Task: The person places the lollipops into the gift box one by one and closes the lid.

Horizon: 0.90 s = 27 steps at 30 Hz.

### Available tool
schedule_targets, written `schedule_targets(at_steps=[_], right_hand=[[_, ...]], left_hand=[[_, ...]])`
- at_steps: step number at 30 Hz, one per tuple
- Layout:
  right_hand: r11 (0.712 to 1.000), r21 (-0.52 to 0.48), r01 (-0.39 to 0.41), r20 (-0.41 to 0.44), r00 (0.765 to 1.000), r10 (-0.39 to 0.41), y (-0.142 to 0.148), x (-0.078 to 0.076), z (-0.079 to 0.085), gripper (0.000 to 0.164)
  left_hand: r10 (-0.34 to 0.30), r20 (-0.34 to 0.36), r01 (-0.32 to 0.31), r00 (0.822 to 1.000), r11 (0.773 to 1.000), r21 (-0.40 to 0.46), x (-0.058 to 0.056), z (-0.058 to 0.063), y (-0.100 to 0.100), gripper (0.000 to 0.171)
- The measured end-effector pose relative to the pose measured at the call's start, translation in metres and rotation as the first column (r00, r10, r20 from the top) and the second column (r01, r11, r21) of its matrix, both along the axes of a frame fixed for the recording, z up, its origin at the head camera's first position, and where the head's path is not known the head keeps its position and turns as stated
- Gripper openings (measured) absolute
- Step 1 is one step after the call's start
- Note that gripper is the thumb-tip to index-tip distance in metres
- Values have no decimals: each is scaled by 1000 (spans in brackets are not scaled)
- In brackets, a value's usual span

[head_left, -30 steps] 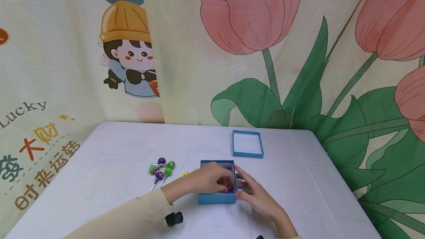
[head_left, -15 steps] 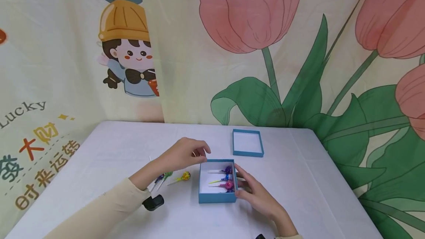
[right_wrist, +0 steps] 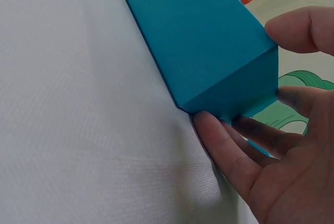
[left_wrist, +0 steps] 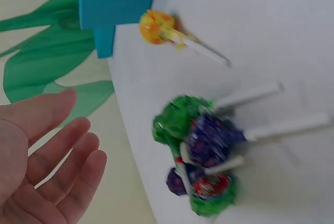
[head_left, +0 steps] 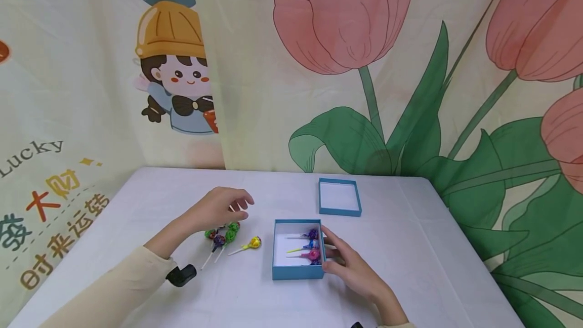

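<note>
My left hand hovers over a cluster of green and purple lollipops, its fingers loosely bent and holding nothing. The left wrist view shows the same hand apart from the lollipops. A yellow lollipop lies alone between the cluster and a blue box. Inside the box, purple, blue and pink lollipops lie with their sticks pointing left. My right hand rests against the box's right side, with fingers and thumb spread along it.
Behind the box, a shallow blue lid lies on the white-covered table, inner side up. A printed curtain hangs along the table's back edge.
My left hand has come out of the box and moved left to above the lollipop cluster, uncovering the lollipops inside. My right hand has stayed at the box.
</note>
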State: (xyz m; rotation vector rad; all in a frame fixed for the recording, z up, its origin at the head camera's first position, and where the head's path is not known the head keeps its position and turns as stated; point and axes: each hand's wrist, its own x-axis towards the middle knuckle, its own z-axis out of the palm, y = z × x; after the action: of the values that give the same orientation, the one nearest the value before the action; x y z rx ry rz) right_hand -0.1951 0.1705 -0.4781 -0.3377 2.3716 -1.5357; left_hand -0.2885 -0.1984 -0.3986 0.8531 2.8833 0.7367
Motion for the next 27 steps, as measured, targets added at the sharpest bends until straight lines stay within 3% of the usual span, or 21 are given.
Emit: schedule_targets(at_steps=[11, 27], right_hand=[[1000, 2, 7, 1, 1000, -7, -1, 1, 1, 80], [1000, 5, 16, 7, 1000, -16, -1, 1, 1, 79]], left_hand=[[20, 20, -19, 1000, 999, -41, -1, -14, -25, 34], [19, 24, -16, 1000, 993, -120, 2, -30, -29, 32]])
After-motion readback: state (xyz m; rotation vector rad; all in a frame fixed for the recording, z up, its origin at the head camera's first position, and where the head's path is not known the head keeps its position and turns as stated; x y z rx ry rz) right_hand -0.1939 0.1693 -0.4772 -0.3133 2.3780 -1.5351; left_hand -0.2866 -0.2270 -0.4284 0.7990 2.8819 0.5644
